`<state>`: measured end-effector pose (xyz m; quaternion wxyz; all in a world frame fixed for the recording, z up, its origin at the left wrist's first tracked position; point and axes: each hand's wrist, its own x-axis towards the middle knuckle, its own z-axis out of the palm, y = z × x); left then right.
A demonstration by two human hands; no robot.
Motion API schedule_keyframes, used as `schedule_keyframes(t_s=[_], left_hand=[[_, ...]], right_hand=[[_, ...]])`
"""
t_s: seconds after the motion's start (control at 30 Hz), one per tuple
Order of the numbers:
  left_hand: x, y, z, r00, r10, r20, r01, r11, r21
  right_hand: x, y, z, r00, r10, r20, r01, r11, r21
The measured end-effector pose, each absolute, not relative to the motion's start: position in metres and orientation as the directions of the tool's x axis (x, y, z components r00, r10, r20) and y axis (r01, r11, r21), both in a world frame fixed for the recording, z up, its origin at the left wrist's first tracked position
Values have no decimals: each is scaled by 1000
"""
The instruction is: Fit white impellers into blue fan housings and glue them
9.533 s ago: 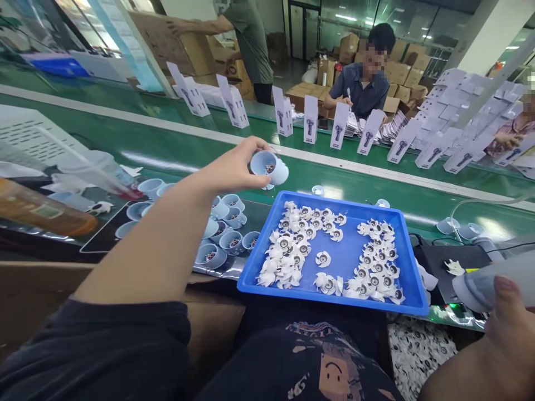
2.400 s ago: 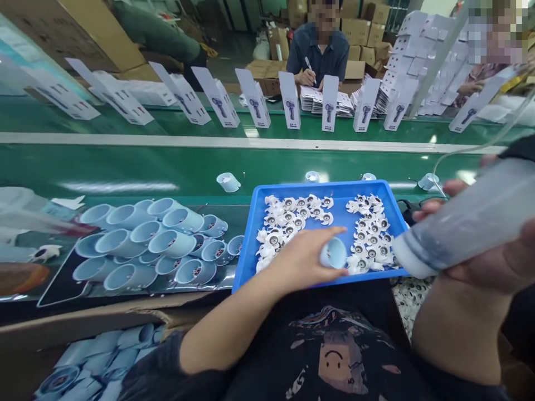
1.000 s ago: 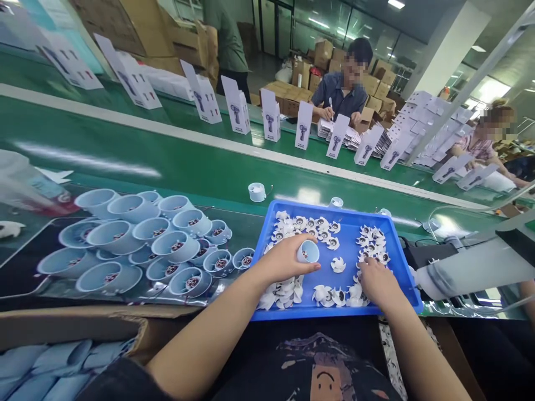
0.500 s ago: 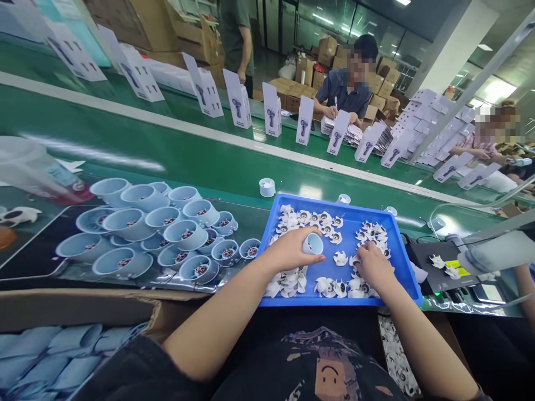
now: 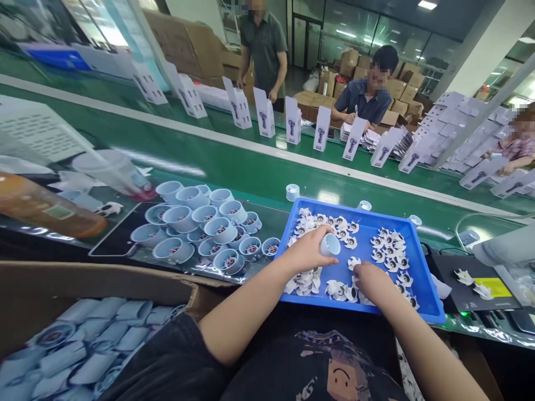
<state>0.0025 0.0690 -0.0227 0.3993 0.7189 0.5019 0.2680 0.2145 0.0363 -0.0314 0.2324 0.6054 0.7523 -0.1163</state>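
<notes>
Right hand (image 5: pixel 373 281): fingertips at white impeller (image 5: pixel 354 262) in blue tray (image 5: pixel 363 229), grip unclear. Left hand (image 5: pixel 308 252): clamped on pale-blue housing (image 5: pixel 331 245), above tray. Step, apparently: impeller pick-up; next move calls for a secure pinch.

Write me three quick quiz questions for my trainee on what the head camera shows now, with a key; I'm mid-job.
1. Which hand grips the light-blue housing?
2. True or false: the open cardboard box at the lower left holds blue parts.
3. What lies in the blue tray?
A) green bottles
B) white fan wheels
C) orange gloves

Key:
1. The left hand; the right hand is over the tray.
2. True.
3. B.
</notes>
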Motion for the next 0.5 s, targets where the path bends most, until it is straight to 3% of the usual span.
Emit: schedule_keyframes(t_s=[0.13,0.23,0.33,0.5], left_hand=[[2,70,-27,385,918,95,463,-281,841],[1,68,-28,397,916,52,448,-243,860],[4,64,-25,392,919,36,477,-236,847],[19,47,-18,611,750,256,444,-591,673]], right_hand=[[220,41,-42,-205,867,-454,964,258,58],[225,42,-48,-212,898,-386,970,240,25],[231,35,-43,-229,949,-215,973,226,-40],[238,2,-21,-423,891,168,857,453,-246]])
